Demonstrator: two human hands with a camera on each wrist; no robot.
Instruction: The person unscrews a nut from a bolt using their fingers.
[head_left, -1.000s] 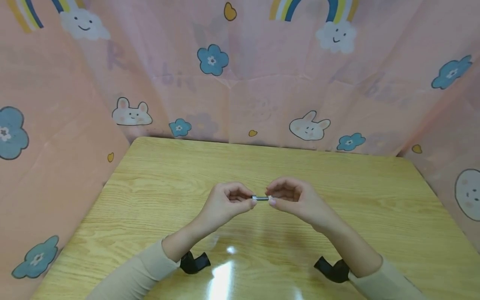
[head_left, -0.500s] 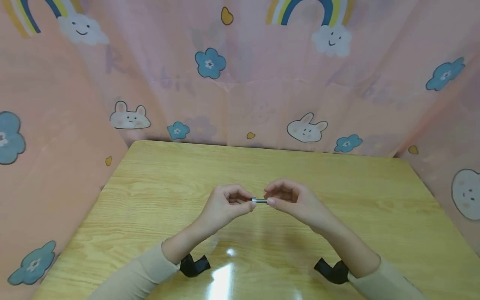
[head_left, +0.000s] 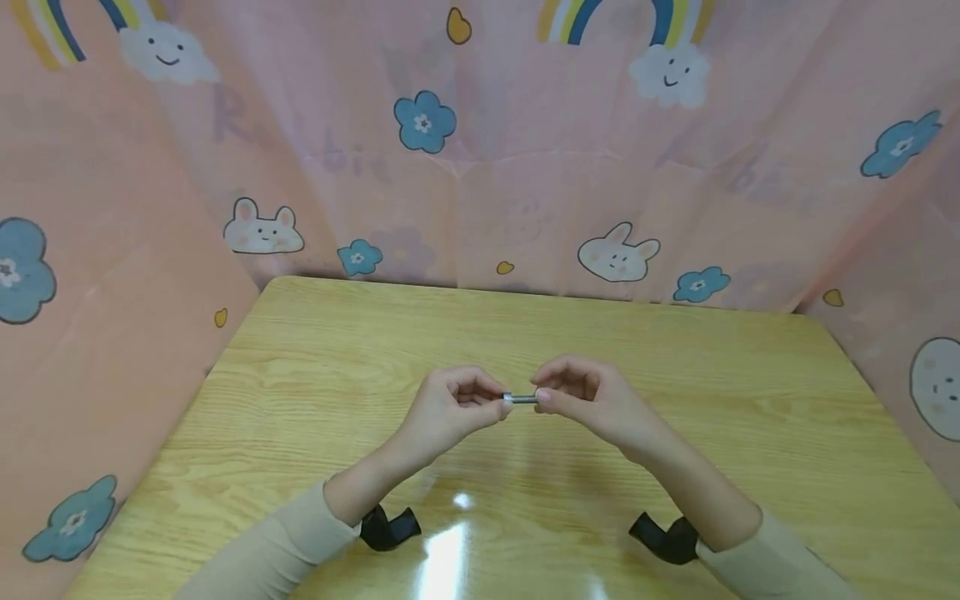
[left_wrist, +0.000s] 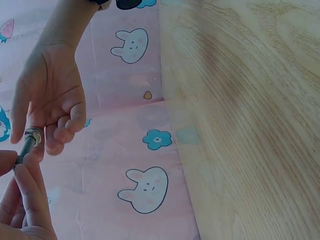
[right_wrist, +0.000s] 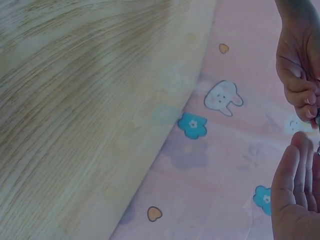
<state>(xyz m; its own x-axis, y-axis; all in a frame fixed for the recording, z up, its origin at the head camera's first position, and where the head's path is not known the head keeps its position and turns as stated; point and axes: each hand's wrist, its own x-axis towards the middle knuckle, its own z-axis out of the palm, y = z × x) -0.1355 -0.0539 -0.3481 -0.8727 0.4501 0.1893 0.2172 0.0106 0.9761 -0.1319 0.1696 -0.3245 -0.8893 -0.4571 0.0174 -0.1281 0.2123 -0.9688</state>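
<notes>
Nearest, two beige long sleeves are reaching in from the left and right, each with a curved black wrist piece sitting just beyond its cuff on the inner side. Farther in, above the middle of the pale yellow wood-grain table, the person's left hand is pinching the head of a slim silver-grey metal bolt between thumb and fingertips, and the bolt is lying level between the hands, its threaded shank pointing right. On the right, the person's right hand is bending its thumb and index finger around a small silvery metal nut at the bolt's far-from-head end; the index finger is seemingly lying against the nut, but the left wrist view is showing the thumb a little aside, so whether these two are pressing together on it I cannot tell. The step in hand is looking like working that nut on the thread. Doing it well is probably depending on the left pinch staying firm so the head is not spinning, on shank and nut sharing one line, and on short, light fingertip turns; a tilted nut would be risking binding or dropping. Farthest, a pink printed cloth curtain is hanging behind the table's far edge.
</notes>
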